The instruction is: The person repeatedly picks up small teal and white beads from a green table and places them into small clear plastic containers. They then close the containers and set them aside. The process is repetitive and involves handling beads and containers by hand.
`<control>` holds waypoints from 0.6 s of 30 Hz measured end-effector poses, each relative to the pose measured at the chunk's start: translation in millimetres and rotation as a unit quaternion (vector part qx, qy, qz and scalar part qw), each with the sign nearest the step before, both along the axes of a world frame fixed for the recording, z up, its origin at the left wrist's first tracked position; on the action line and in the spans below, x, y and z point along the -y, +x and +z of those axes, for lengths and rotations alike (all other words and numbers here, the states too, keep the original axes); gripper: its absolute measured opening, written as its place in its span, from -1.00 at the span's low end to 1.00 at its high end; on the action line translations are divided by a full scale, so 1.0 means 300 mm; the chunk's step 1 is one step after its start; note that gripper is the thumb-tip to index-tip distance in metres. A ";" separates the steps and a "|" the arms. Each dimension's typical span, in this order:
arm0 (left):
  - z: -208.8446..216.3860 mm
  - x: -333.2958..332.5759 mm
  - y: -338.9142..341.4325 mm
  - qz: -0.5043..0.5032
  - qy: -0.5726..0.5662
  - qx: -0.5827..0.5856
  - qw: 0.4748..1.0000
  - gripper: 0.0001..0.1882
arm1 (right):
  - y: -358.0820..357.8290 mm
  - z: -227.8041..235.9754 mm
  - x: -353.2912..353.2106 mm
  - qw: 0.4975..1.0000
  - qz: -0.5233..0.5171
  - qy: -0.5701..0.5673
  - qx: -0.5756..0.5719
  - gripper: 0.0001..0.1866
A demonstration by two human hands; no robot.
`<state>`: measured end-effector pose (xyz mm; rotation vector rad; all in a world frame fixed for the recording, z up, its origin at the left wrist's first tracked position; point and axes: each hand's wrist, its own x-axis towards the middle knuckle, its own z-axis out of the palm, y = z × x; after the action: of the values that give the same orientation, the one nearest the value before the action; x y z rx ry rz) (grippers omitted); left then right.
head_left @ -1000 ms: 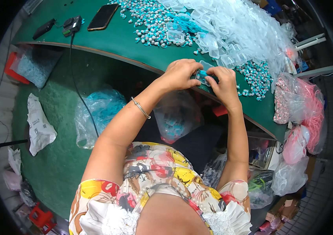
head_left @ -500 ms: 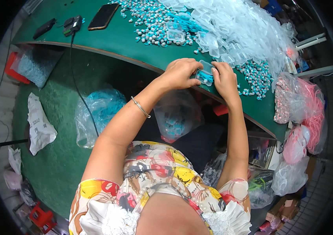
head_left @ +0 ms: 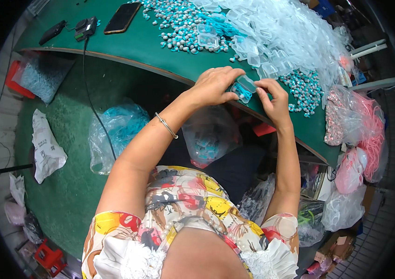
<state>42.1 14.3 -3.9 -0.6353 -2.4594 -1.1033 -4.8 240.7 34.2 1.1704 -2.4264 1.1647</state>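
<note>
A small clear plastic case (head_left: pixel 241 96) is held over the table's front edge by my left hand (head_left: pixel 215 87), its fingers and thumb gripping the left side. Blue corded bits lie inside the case, and its hinged lid (head_left: pixel 247 83) stands raised. My right hand (head_left: pixel 275 101) is curled at the lid's right edge, thumb and forefinger closed there. To the right of that hand lies a small pile of grey and blue plug-like pieces (head_left: pixel 305 90). Behind both hands a large heap of clear cases (head_left: pixel 276 37) covers the table.
More plug-like pieces (head_left: pixel 174 28) with blue cords spread across the green table (head_left: pixel 127 49). A phone (head_left: pixel 122 18) and a small cabled device (head_left: pixel 86 29) lie at the far left. Bags of pink cords (head_left: pixel 369 135) hang at the right; a bag of blue material (head_left: pixel 120 128) stands below.
My right hand has shifted right and slightly down from behind the case, its fingers now curled at the lid. The lid has tipped rightward over the case. My left hand keeps its hold.
</note>
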 end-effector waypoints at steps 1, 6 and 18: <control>-0.004 -0.002 0.000 0.005 -0.007 -0.012 1.000 -0.33 | 0.011 -0.004 -0.009 1.000 0.009 0.004 0.000 -0.74; 0.003 -0.001 0.007 -0.011 -0.024 -0.050 0.998 -0.52 | 0.076 -0.010 -0.002 0.998 0.006 0.041 -0.041 -0.54; -0.030 0.006 0.009 -0.040 0.035 -0.048 0.997 -0.78 | 0.102 -0.082 0.089 0.998 -0.023 -0.044 0.024 -0.83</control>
<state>44.8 12.4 -13.0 -0.7536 -2.3229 -1.1556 25.7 214.0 9.5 1.0680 -2.3959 1.2859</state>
